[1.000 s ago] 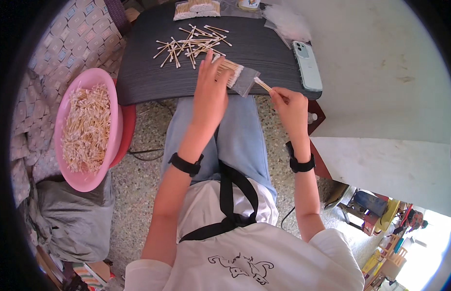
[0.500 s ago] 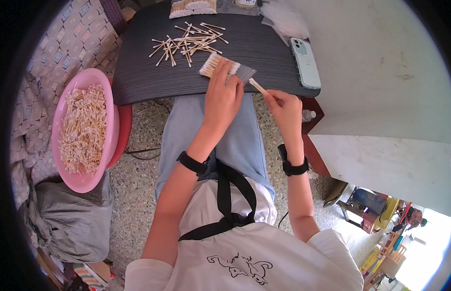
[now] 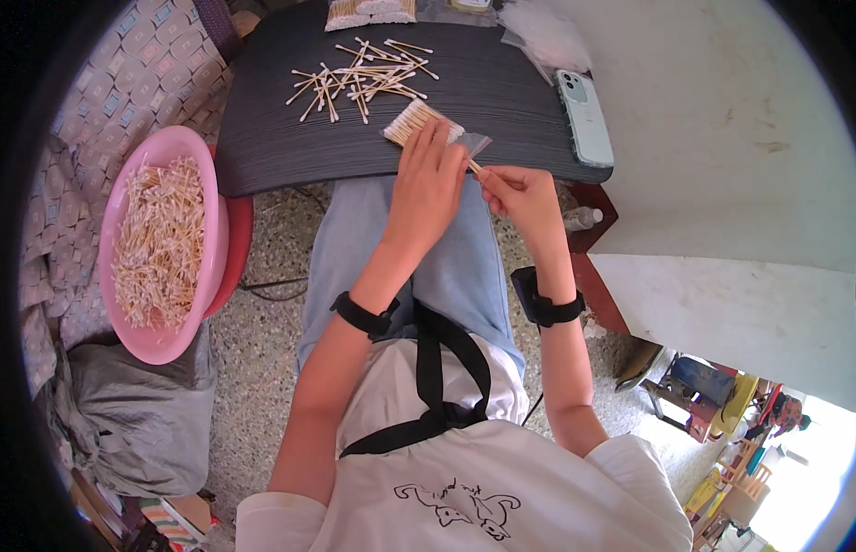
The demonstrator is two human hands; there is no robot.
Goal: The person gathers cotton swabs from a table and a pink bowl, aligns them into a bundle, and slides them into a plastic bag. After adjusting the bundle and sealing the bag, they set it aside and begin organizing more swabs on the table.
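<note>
My left hand [image 3: 432, 175] lies over a small clear plastic bag [image 3: 480, 143] at the near edge of the dark table, its fingers on the bag. Inside the bag is a row of cotton swabs [image 3: 412, 121], their white tips facing away to the left. In a pinch, my right hand [image 3: 518, 195] holds a few cotton swabs [image 3: 475, 166] by their sticks. Their upper ends reach the bag's mouth beside my left fingers, which hide the tips. Beyond my hands a loose heap of cotton swabs [image 3: 364, 75] is spread on the table.
A pink basin [image 3: 218, 239] full of cotton swabs stands at the left. Filled bags of swabs [image 3: 371, 11] lie at the table's far edge. Clear empty bags [image 3: 543, 32] and a white phone [image 3: 584, 118] are on the right, beside a pale wall [image 3: 713, 129].
My right hand has moved left and slightly up, bringing its swabs from just outside the bag to its mouth. My left hand stays on the bag.
</note>
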